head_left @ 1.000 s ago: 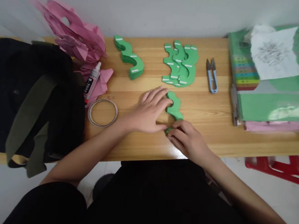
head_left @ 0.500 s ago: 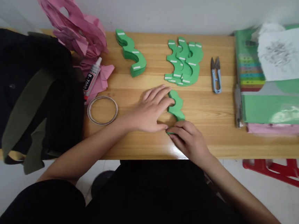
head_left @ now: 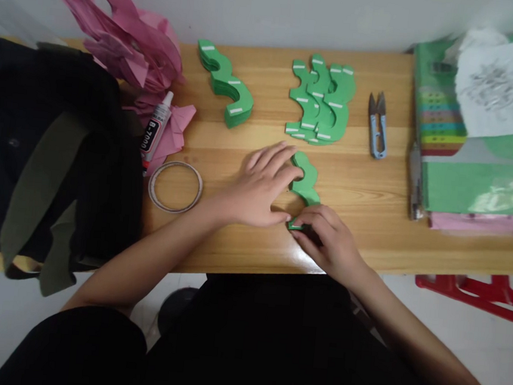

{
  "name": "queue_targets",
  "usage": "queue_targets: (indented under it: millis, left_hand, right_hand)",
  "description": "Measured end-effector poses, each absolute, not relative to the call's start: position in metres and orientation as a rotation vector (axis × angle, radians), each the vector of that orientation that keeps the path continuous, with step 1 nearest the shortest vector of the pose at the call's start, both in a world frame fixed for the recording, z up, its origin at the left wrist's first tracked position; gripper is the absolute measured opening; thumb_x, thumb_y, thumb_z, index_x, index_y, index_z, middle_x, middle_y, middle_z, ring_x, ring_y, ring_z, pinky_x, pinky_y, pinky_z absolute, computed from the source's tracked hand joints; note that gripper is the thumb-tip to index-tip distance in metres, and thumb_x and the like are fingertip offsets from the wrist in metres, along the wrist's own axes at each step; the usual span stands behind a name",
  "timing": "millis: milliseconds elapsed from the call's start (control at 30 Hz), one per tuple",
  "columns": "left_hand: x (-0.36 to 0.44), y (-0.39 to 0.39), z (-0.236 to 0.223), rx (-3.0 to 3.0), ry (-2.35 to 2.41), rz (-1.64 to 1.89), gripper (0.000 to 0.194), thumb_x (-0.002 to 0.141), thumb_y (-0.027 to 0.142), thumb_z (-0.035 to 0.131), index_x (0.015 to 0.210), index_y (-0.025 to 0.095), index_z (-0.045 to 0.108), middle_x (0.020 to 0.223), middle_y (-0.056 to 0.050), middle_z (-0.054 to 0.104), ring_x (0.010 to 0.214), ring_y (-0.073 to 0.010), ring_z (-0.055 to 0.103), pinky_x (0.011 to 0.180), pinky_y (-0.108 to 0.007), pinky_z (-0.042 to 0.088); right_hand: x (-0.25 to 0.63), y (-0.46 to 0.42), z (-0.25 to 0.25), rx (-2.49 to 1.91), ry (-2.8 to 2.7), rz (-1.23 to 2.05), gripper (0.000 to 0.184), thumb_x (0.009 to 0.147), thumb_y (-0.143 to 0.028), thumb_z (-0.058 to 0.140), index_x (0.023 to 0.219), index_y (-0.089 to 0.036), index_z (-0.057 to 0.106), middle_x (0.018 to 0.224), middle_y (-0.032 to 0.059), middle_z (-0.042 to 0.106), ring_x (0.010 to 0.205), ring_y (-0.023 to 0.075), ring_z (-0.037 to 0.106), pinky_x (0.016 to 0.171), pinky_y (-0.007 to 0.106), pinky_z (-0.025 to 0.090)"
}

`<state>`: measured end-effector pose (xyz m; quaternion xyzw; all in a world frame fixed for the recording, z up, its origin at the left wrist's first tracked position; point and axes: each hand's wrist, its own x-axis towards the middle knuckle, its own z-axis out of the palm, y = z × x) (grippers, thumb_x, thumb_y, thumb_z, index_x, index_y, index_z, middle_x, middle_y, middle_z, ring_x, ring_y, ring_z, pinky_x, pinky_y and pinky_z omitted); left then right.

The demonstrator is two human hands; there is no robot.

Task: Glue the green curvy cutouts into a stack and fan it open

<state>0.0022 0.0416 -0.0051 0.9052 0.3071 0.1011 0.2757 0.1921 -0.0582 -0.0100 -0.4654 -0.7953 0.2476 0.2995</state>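
A green wavy paper cutout [head_left: 306,178] lies on the table between my hands; it looks like a thin stack. My left hand [head_left: 260,188] rests at its left side with fingers spread, the fingertips touching its top end and inner curve and the thumb by its lower end. My right hand [head_left: 331,240] pinches the lower end, where a bit of white strip shows beside the fingers. The right fingers cover part of the cutout. Behind it lies an overlapping group of similar green cutouts [head_left: 343,95] with white strips, and farther left a neat stack [head_left: 224,76] of them.
Blue-handled thread snips [head_left: 378,134] lie to the right, beside green paper packs [head_left: 476,188]. On the left are a tape roll [head_left: 150,184], a B-7000 glue tube [head_left: 157,127], crumpled pink paper [head_left: 148,45] and a black bag [head_left: 98,202]. A red stool [head_left: 476,295] stands beyond the front edge.
My right fingers have shifted slightly at the cutout's lower end, so more of its green end and white strip shows. The left hand stays nearly still; the view has moved a little.
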Motion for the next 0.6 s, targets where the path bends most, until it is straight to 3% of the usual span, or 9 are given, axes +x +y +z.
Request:
queue_targets:
  millis: [367,600]
  left_hand:
    - [0.002,0.042,-0.004,2.422,0.824,0.284,0.064,0.067,0.034,0.077,0.122,0.019,0.047,0.154,-0.018,0.025,0.144,-0.0355,0.017,0.114,-0.053,0.016]
    - [0.002,0.041,-0.005,2.411,0.847,0.283,0.065,0.068,0.039,0.077,0.122,0.018,0.049,0.153,-0.019,0.027,0.145,-0.0356,0.017,0.114,-0.055,0.017]
  right_hand:
    - [0.193,-0.057,-0.009,-1.248,-2.088,0.649,0.006,0.089,-0.019,0.054,0.093,-0.022,0.058,0.088,0.0047,0.060,0.081,0.0170,0.060,0.070,0.032,0.053]
    - [0.209,-0.058,0.007,-1.309,-1.776,0.910,0.006,0.086,-0.025,0.062,0.081,-0.021,0.062,0.083,0.0043,0.066,0.075,0.0154,0.064,0.064,0.029,0.055]
